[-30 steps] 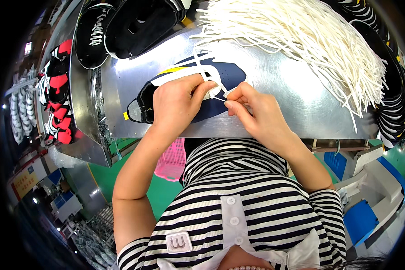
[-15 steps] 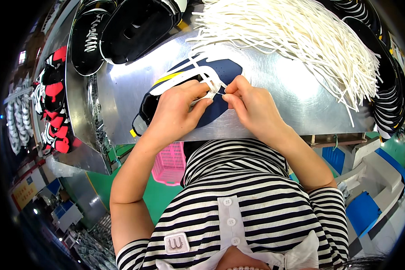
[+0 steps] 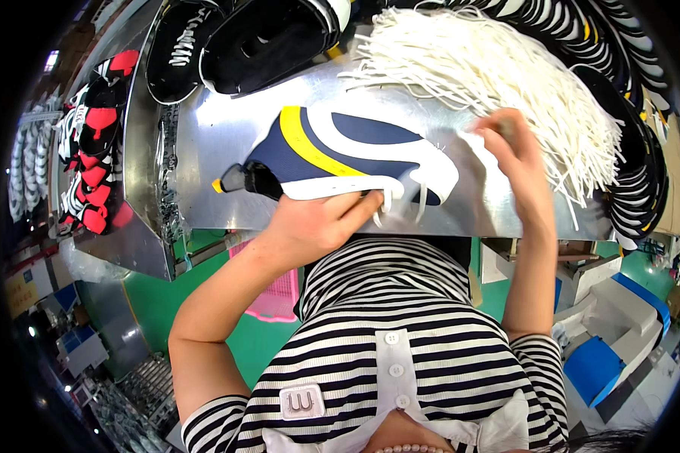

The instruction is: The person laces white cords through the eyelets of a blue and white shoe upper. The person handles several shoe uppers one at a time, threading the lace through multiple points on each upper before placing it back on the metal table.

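A navy shoe upper [image 3: 295,155] with white panels and a yellow band lies on its side on the metal table. My left hand [image 3: 317,219] grips its near edge, thumb and fingers closed by the lacing opening. White lace ends [image 3: 385,208] dangle from the upper beside those fingertips, partly smeared by motion. My right hand [image 3: 514,147] is raised apart from the upper, close to the left side of a heap of white laces [image 3: 506,83]. Its fingers are bent but blurred, and whether a lace is between them does not show.
Black shoe uppers [image 3: 268,45] stand at the back left of the metal table [image 3: 211,143]. More are stacked along the right [image 3: 642,174]. Red, black and white pieces [image 3: 102,124] hang at the far left. A pink basket [image 3: 276,298] sits below the table edge.
The upper has been turned so its side panel faces up. My left hand has moved to its near edge. My right hand has left the lacing and swung right and away.
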Tool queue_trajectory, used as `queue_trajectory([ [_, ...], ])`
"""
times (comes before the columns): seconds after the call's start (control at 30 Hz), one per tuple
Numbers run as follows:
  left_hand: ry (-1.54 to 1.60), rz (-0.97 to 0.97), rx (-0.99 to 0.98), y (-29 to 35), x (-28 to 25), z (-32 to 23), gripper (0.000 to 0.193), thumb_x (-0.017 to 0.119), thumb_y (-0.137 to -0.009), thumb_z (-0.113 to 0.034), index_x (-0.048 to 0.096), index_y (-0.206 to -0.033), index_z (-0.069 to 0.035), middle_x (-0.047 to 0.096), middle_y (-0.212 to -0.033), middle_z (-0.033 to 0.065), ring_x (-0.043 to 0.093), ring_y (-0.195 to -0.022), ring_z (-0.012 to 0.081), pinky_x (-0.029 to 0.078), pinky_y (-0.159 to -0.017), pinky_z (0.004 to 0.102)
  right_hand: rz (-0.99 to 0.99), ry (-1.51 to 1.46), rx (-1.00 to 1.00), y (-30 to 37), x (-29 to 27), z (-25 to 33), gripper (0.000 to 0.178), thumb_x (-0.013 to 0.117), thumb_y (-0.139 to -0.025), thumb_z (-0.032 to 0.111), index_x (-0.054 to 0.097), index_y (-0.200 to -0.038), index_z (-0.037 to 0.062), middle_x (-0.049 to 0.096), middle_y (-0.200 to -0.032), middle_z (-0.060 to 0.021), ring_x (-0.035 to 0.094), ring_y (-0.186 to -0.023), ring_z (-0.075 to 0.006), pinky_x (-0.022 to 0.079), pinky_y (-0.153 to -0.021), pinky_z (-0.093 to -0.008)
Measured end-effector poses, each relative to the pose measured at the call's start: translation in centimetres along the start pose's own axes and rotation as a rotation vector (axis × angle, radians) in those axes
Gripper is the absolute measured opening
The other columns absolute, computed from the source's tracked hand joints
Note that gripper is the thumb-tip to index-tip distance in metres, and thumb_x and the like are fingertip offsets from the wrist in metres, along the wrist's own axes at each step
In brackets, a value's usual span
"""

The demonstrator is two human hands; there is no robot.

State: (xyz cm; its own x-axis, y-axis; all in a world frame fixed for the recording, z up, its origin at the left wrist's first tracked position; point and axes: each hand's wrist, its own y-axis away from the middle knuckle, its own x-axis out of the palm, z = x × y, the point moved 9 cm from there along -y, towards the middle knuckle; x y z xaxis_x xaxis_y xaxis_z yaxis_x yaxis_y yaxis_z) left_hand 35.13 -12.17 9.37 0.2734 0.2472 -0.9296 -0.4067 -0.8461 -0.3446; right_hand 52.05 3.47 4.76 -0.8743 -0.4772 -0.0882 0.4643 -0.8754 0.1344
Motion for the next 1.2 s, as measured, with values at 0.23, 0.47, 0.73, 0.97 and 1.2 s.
queue_trajectory([
  [0.23, 1.061, 0.546, -0.91, 2.6, 5.8, 8.7, 0.057, 0.054, -0.098, -0.048, 0.062, -0.126, 0.001, 0.065, -0.123, 0.0194, 0.062, -0.11, 0.0289, 0.046, -0.097, 0.0352, -0.027, -0.145, 0.082, -1.3, 5.0, -2.6, 0.049, 0.081, -0.078, 0.008, 0.05, -0.116, 0.0045, 0.062, -0.094, -0.0052, 0.058, -0.086, -0.0117, 0.048, -0.075, -0.0259],
  [0.47, 1.536, 0.635, -1.159, 2.0, 8.6, 7.1, 0.019, 0.075, -0.086, -0.024, 0.072, -0.089, -0.005, 0.065, -0.08, -0.0027, 0.058, -0.078, 0.0088, 0.046, -0.075, 0.0247, -0.077, -0.001, -0.019, -0.3, 6.5, -2.8, 0.043, 0.075, -0.085, 0.005, 0.051, -0.121, 0.0041, 0.062, -0.099, -0.0051, 0.058, -0.088, -0.0108, 0.049, -0.078, -0.0237],
  [0.73, 0.475, 0.072, -0.647, 0.9, 6.0, 10.0, 0.015, 0.067, -0.086, -0.018, 0.072, -0.092, -0.006, 0.07, -0.088, 0.012, 0.067, -0.081, 0.029, 0.053, -0.076, 0.0372, -0.135, -0.175, 0.211, 0.7, 5.9, -4.9, 0.045, 0.075, -0.086, 0.01, 0.048, -0.121, 0.0026, 0.064, -0.098, -0.0121, 0.061, -0.082, -0.0141, 0.051, -0.072, -0.0259],
  [0.97, 0.775, 0.078, -0.762, 0.5, 6.6, 9.0, 0.012, 0.066, -0.084, -0.015, 0.071, -0.085, -0.004, 0.07, -0.082, 0.013, 0.067, -0.079, 0.0306, 0.052, -0.075, 0.041, -0.085, -0.247, 0.23, 0.8, 5.7, -4.8, 0.045, 0.075, -0.086, 0.013, 0.05, -0.121, 0.0032, 0.063, -0.098, -0.0112, 0.06, -0.083, -0.0131, 0.049, -0.069, -0.0246],
  [1.2, -0.069, -0.257, -0.68, 5.9, -6.5, 13.5, 0.013, 0.06, -0.088, -0.007, 0.061, -0.1, -0.001, 0.064, -0.097, 0.0177, 0.062, -0.085, 0.0362, 0.049, -0.075, 0.0419, -0.155, -0.3, 0.083, 1.6, 3.3, -4.9, 0.041, 0.074, -0.087, 0.011, 0.051, -0.12, 0.0033, 0.063, -0.099, -0.0098, 0.059, -0.086, -0.0119, 0.048, -0.073, -0.0235],
])
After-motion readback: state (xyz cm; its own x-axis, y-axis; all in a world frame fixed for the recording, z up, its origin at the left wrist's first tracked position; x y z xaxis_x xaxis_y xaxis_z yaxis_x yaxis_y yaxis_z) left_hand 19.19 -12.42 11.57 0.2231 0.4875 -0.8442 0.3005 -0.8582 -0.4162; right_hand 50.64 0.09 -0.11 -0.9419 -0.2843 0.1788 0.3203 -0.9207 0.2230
